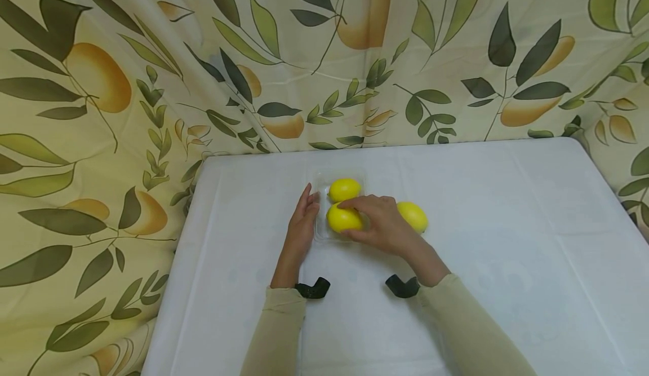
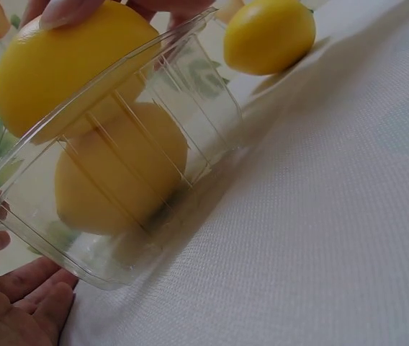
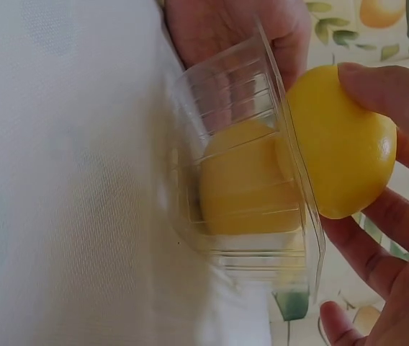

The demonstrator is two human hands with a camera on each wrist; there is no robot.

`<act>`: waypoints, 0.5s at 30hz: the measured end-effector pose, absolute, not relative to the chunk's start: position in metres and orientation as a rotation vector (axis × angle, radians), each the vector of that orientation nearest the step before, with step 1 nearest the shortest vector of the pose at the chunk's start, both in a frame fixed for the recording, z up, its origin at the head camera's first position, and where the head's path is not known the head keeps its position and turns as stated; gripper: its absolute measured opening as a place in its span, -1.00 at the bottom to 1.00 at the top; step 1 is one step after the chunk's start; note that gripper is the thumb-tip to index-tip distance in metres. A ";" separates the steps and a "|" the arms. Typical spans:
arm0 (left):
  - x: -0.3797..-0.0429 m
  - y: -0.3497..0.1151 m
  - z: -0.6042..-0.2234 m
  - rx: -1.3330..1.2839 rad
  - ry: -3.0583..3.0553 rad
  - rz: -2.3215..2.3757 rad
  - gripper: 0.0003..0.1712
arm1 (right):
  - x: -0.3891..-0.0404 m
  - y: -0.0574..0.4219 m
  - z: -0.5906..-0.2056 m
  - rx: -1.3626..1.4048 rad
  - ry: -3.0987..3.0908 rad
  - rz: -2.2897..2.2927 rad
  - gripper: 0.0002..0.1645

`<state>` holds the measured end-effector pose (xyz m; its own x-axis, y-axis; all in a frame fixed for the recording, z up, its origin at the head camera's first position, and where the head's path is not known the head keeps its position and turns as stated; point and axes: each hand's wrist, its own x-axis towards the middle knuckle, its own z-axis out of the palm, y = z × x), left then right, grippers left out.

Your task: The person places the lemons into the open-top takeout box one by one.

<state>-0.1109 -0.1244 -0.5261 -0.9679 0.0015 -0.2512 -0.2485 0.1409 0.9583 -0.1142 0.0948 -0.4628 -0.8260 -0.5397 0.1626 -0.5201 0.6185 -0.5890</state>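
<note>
A clear plastic container [image 1: 320, 236] stands on the table, its ribbed side wall [image 2: 215, 101] facing the left wrist view. Inside it lies one lemon [image 1: 345, 188], seen through the plastic in the right wrist view. My right hand [image 1: 381, 224] grips a second lemon [image 3: 343, 155] between thumb and fingers, partly over the container's rim. Along the container's left side, my left hand [image 1: 302, 224] is held with its fingers extended, touching or very near the wall. A third lemon [image 1: 413, 217] rests on the table just right of my right hand, partly hidden by it.
A white cloth [image 1: 507, 263] covers the table, whose far edge meets a hanging curtain [image 1: 431, 54] printed with leaves and fruit. Black curved pieces [image 1: 315, 288] stick out from both wrists, at the sleeve ends.
</note>
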 end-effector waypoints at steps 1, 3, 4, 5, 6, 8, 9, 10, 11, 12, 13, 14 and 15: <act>-0.111 -0.125 -0.526 -0.242 2.223 1.924 -0.38 | -0.114 0.095 -0.463 -0.920 2.797 -0.996 -0.38; -0.110 -0.125 -0.526 -0.237 2.226 1.921 -0.39 | -0.114 0.095 -0.463 -0.932 2.791 -0.984 -0.38; -0.110 -0.125 -0.526 -0.236 2.226 1.919 -0.40 | -0.114 0.096 -0.463 -0.938 2.786 -0.979 -0.39; -0.110 -0.125 -0.526 -0.236 2.227 1.917 -0.40 | -0.114 0.096 -0.464 -0.945 2.783 -0.973 -0.39; -0.109 -0.125 -0.526 -0.237 2.228 1.916 -0.40 | -0.113 0.097 -0.464 -0.950 2.780 -0.971 -0.39; -0.109 -0.125 -0.526 -0.236 2.232 1.913 -0.40 | -0.113 0.097 -0.465 -0.958 2.774 -0.967 -0.38; -0.109 -0.125 -0.526 -0.234 2.234 1.912 -0.40 | -0.113 0.098 -0.465 -0.961 2.774 -0.963 -0.38; -0.109 -0.125 -0.526 -0.232 2.237 1.911 -0.40 | -0.113 0.098 -0.466 -0.962 2.773 -0.962 -0.38; -0.109 -0.125 -0.526 -0.229 2.238 1.912 -0.40 | -0.113 0.098 -0.466 -0.962 2.775 -0.959 -0.38; -0.110 -0.125 -0.526 -0.227 2.240 1.911 -0.40 | -0.113 0.098 -0.466 -0.959 2.776 -0.959 -0.39; -0.110 -0.125 -0.526 -0.226 2.241 1.912 -0.40 | -0.113 0.098 -0.466 -0.954 2.778 -0.960 -0.39; -0.110 -0.125 -0.526 -0.226 2.241 1.913 -0.40 | -0.113 0.098 -0.467 -0.946 2.782 -0.962 -0.40; -0.110 -0.125 -0.526 -0.226 2.241 1.913 -0.40 | -0.113 0.098 -0.467 -0.938 2.789 -0.969 -0.41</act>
